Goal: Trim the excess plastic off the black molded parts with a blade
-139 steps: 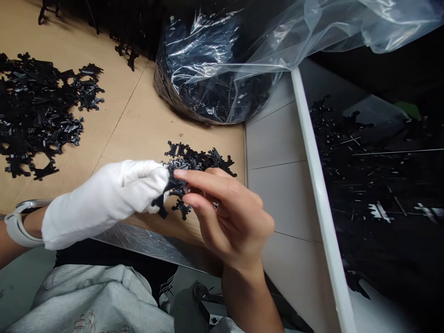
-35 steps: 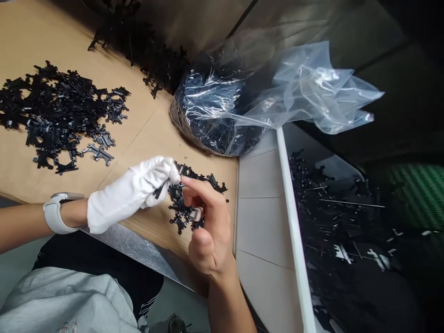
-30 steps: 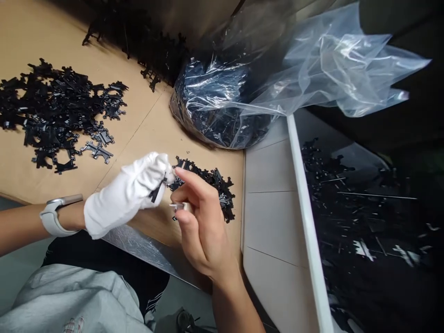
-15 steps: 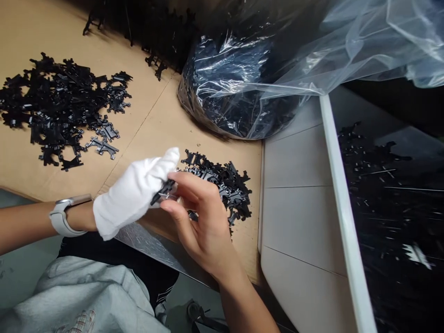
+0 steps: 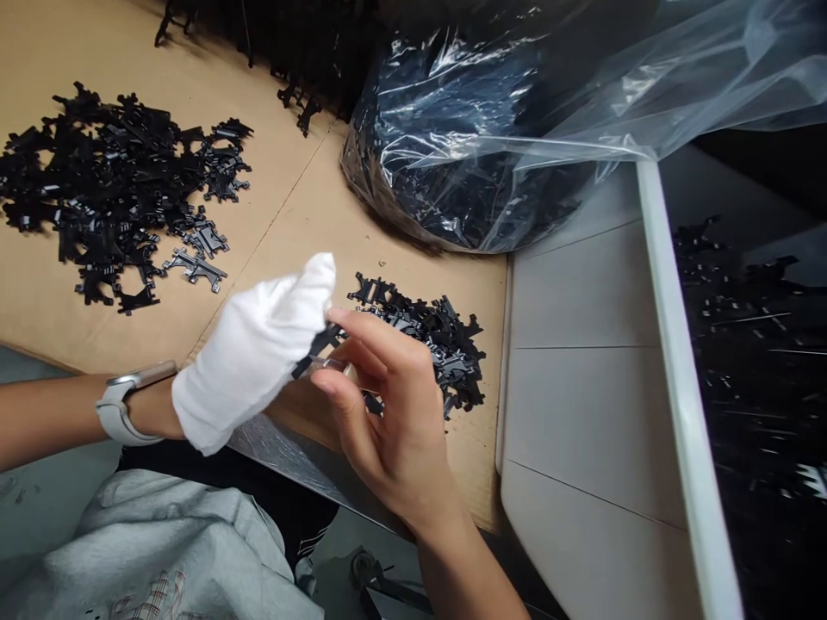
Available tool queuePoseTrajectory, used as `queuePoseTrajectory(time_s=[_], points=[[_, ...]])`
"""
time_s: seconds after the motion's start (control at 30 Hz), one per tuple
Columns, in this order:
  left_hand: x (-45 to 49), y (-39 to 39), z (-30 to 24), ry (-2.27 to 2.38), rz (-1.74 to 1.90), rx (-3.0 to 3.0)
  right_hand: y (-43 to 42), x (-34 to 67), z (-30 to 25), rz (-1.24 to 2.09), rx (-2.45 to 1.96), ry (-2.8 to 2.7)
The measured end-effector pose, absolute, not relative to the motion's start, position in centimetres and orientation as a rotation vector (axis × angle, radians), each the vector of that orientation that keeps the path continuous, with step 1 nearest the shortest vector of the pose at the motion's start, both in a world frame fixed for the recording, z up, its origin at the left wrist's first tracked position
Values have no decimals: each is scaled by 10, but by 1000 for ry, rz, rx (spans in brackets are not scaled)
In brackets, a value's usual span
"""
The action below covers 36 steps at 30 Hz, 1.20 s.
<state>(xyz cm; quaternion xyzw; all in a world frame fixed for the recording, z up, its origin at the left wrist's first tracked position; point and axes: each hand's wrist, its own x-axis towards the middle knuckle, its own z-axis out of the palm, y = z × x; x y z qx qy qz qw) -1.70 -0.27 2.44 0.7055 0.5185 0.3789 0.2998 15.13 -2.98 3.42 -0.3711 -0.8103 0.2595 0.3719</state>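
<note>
My left hand [image 5: 258, 344], in a white glove, is closed around a small black plastic part [image 5: 325, 341], and the glove hides most of it. From the right, my bare right hand [image 5: 394, 405] meets it, with the forefinger and thumb pinched at the part's exposed end. A thin, shiny, clear-looking sliver [image 5: 331, 362] shows beside the thumb; I cannot tell whether it belongs to the part. Just behind the right hand lies a pile of similar black parts [image 5: 452, 357] on the brown tabletop [image 5: 284, 232].
A larger pile of black parts [image 5: 122, 189] spreads over the left of the table. At the back stands a clear plastic bag [image 5: 452, 164] full of dark pieces. To the right, a pale-walled bin [image 5: 581, 413] holds more black parts. The metal table edge [image 5: 303, 465] runs below my hands.
The view has shifted, so the piles, bag and bin appear farther right. My gloved hand has turned slightly and covers more of the part. Both hands stay together at it.
</note>
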Motion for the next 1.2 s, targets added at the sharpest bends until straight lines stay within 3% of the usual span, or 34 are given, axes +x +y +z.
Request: queuePoseTrajectory(time_s=[0.23, 0.6, 0.93, 1.2], points=[[-29, -8, 21, 1299, 1115, 2578, -28, 153, 35, 639, -965, -2066], [-13, -17, 12, 1512, 1363, 2403, -34, 140, 29, 762, -887, -1919], [-31, -10, 27, 1240, 1008, 2235, -32, 143, 29, 797, -860, -1898], [-29, -12, 26, 1234, 1001, 2189, -32, 144, 31, 786, -884, -1927]])
